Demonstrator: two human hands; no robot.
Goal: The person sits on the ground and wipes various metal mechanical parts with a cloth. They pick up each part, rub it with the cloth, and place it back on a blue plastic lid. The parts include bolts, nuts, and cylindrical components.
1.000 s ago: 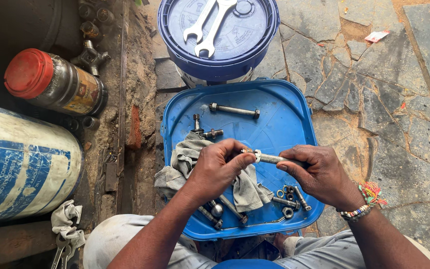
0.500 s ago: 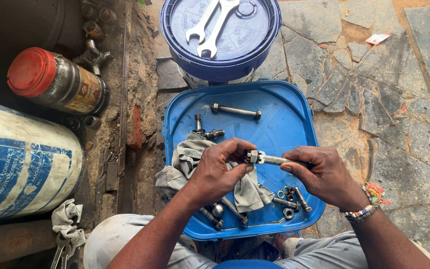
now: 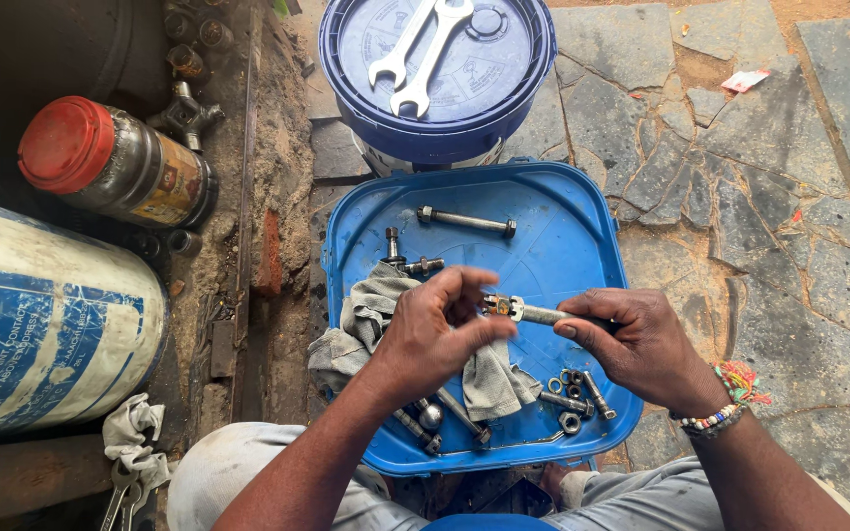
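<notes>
Before my knees the ground of flat grey stone slabs (image 3: 789, 197) carries a square blue plastic lid (image 3: 582, 236), on which lie a long steel bolt (image 3: 466, 222), a crumpled grey rag (image 3: 371, 305) and several small nuts and washers (image 3: 569, 383).

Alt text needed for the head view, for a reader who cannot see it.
Two bare hands hold a long metal bolt over a blue plastic lid used as a tray: the right hand grips its shaft, the left hand pinches a nut at its end. A grey rag, loose bolts and nuts lie in the lid; two spanners rest on a blue bucket beyond.
</notes>
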